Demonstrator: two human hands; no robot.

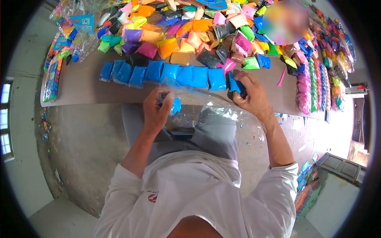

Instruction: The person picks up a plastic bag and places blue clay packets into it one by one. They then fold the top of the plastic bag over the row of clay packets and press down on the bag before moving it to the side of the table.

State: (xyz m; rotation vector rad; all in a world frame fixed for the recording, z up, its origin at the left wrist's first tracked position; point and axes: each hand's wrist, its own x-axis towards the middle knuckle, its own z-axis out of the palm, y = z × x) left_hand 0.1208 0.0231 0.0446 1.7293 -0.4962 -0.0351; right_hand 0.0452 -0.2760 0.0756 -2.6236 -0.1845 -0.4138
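A row of small blue packets lies side by side along the table in front of me. My left hand is closed on the edge of a long clear plastic bag. A blue packet shows beside its thumb, behind the film. At the right end of the row, my right hand pinches another blue packet between thumb and fingers. The bag stretches from the left hand across my lap, below the right hand and toward the right forearm.
A large heap of multicoloured packets covers the back of the brown table. Filled long bags lie at the right edge, near a pink plastic stick. More packs lie at the left end. A cabinet stands at lower right.
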